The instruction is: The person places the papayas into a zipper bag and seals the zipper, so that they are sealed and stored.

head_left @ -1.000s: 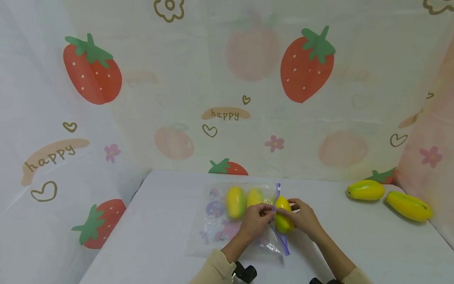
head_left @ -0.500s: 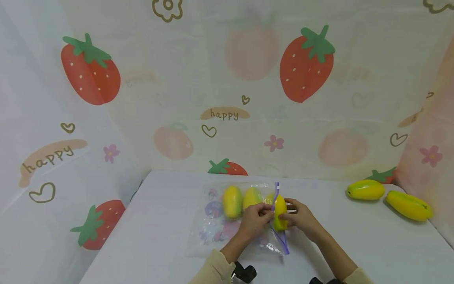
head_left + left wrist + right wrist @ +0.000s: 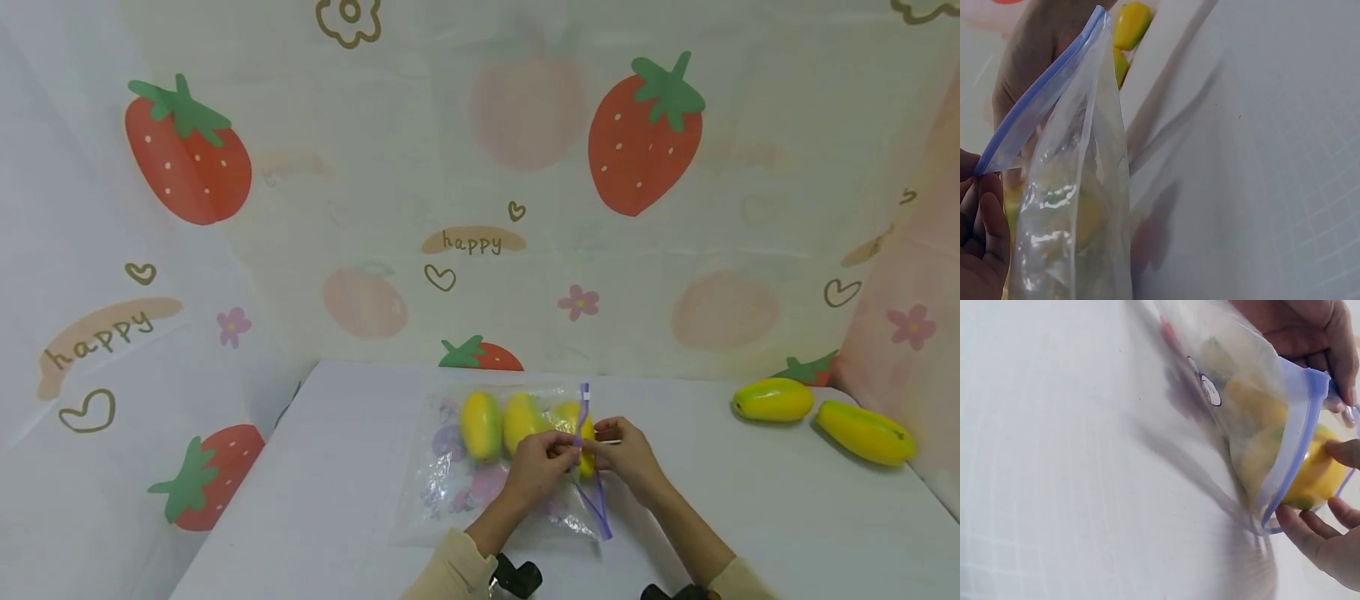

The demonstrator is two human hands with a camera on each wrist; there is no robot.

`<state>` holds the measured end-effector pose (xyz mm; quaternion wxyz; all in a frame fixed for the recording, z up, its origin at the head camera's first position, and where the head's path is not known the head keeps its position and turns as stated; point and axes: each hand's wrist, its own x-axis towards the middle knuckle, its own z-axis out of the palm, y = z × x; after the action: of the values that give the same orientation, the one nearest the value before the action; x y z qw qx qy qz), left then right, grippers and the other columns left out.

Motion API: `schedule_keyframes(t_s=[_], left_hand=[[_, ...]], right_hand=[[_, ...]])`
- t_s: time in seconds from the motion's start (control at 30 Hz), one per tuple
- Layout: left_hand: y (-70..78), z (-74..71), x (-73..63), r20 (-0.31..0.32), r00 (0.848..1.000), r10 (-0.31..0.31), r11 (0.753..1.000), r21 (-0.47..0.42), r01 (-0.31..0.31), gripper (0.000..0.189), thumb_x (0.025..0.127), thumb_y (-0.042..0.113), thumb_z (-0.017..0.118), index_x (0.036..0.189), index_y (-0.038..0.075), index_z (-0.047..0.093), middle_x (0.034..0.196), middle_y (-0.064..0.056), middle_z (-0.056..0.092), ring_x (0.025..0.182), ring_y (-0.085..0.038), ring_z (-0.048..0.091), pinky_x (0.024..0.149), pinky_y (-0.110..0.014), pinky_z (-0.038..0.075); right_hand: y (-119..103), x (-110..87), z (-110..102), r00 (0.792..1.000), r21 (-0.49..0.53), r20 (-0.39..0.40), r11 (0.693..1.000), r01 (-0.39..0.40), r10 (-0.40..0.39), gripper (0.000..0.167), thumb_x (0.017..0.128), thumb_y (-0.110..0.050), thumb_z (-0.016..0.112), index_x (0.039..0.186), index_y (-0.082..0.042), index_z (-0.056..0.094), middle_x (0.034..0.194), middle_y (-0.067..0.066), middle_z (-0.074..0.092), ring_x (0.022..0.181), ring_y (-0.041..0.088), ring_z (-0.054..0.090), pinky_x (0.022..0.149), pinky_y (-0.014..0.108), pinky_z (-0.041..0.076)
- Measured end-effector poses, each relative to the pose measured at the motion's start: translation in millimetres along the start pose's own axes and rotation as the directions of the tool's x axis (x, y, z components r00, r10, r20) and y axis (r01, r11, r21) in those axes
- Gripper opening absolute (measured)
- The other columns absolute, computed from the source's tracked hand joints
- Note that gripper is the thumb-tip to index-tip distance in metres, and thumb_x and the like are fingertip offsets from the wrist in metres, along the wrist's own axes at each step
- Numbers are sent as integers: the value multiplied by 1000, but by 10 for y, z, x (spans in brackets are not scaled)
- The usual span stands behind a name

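A clear zip bag (image 3: 427, 508) with a purple zip edge and printed pictures lies on the table, its mouth to the right. Two oblong yellow-green fruits (image 3: 481, 427), like mangoes or papayas, are inside. A third such fruit (image 3: 1316, 472) sits at the open mouth, mostly within the bag. My left hand (image 3: 542, 467) pinches the purple edge between thumb and fingers, holding the mouth apart. With fingertips around its outer end, my right hand (image 3: 633, 458) holds the third fruit; the lower fingers reach the bag's rim in the right wrist view.
Two more yellow-green fruits, one nearer the back (image 3: 772, 400) and one by the side wall (image 3: 865, 433), lie at the table's far right. A strawberry-printed curtain (image 3: 465, 167) encloses the white table (image 3: 300, 483). Black wrist devices (image 3: 517, 575) show below the sleeves.
The third fruit has slid left through the mouth into the bag, pushed by my right hand. Both fruits inside have shifted slightly left. My left hand keeps its pinch on the edge.
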<state>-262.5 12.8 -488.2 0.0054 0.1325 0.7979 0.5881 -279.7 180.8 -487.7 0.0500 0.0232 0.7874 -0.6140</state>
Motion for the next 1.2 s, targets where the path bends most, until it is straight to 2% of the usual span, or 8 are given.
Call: schedule_keyframes(t_s=[0.13, 0.33, 0.43, 0.57, 0.77, 0.87, 1.07, 1.2], left_hand=[[1, -7, 1, -3, 1000, 3, 1000, 2, -3, 22, 90, 14, 66, 106, -1, 71, 84, -9, 73, 66, 0, 56, 64, -14, 49], [-4, -6, -6, 2, 1000, 4, 1000, 11, -4, 22, 90, 14, 65, 105, -1, 71, 83, -9, 72, 66, -1, 55, 63, -14, 49], [-4, -4, -10, 3, 1000, 13, 1000, 10, -13, 22, 89, 13, 65, 104, -2, 71, 83, -11, 72, 67, -2, 55, 63, -14, 48], [-8, -3, -10, -4, 999, 33, 999, 5, -33, 23, 89, 12, 66, 104, -4, 71, 84, -15, 72, 68, -2, 55, 63, -14, 47], [-24, -6, -10, -1, 999, 51, 999, 0, -51, 24, 88, 12, 66, 105, -5, 71, 85, -16, 72, 69, -2, 57, 64, -14, 48], [-30, -11, -14, -1, 999, 41, 999, -11, -41, 23, 89, 12, 66, 105, -4, 71, 86, -16, 72, 70, -2, 58, 65, -15, 49], [-24, -10, -10, -8, 1000, 11, 1000, -22, -11, 23, 89, 13, 66, 105, -2, 71, 85, -14, 72, 68, -2, 57, 65, -14, 49], [-15, -10, -3, -10, 1000, 1, 999, -33, -1, 22, 88, 13, 66, 105, -2, 72, 83, -13, 72, 67, -1, 56, 64, -14, 49]], right_hand=[[6, -8, 23, 1000, 19, 17, 1000, 12, -12, 43, 84, -3, 65, 123, 9, 49, 120, 29, 57, 91, 19, 65, 76, 30, 58], [21, -17, 86, 1000, 10, 16, 1000, -26, 26, 40, 90, -7, 64, 123, 9, 49, 102, 19, 60, 71, 16, 65, 70, 32, 59], [12, -10, 123, 1000, 13, 3, 1000, -24, 24, 37, 90, -6, 63, 121, 10, 51, 98, 17, 61, 68, 15, 65, 69, 30, 58], [18, 15, 149, 1000, 26, 1, 1000, 11, -11, 34, 89, -2, 58, 121, 11, 52, 101, 21, 63, 74, 15, 66, 71, 26, 57], [49, -3, 101, 991, 46, 116, 997, 64, -69, 43, 90, 0, 54, 130, 16, 47, 117, 30, 62, 89, 19, 69, 80, 30, 57], [45, -22, 75, 987, 56, 143, 997, 60, -67, 46, 90, -1, 54, 133, 16, 45, 118, 30, 62, 91, 21, 70, 83, 33, 57], [-23, -34, -49, 994, 26, 91, 998, 59, -61, 41, 94, -6, 56, 129, 13, 51, 110, 27, 64, 90, 27, 70, 79, 37, 59], [-76, -11, -203, 995, -46, 60, 996, 80, -77, 39, 95, -9, 56, 127, 13, 52, 115, 32, 62, 92, 30, 69, 76, 34, 59]])
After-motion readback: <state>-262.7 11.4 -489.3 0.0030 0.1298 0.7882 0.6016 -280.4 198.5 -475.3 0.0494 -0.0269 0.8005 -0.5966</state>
